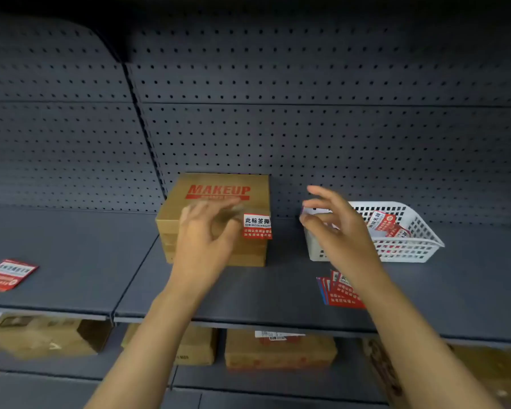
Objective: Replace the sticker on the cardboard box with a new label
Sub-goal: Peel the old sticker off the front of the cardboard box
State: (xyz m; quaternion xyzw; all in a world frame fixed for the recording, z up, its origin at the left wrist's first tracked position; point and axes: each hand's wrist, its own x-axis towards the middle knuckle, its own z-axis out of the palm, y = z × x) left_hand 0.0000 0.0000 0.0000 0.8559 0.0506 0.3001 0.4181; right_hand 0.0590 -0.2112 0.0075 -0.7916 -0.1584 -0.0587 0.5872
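The thin, light sticker [257, 226] on the stiff cardboard box [219, 214] is probably best peeled from 1 corner; the left hand [207, 228] is spread open over the box, and something small appears pinched by the right hand [334, 222].

only 1 view, worn on the head, looking forward and slightly down at the shelf [248, 290] from close in front; the pegboard [307, 113] rises behind the shelf, lower shelves show beneath it.

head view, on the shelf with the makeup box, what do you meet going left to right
loose red label sheet → cardboard box → sticker on the box's right edge → white basket
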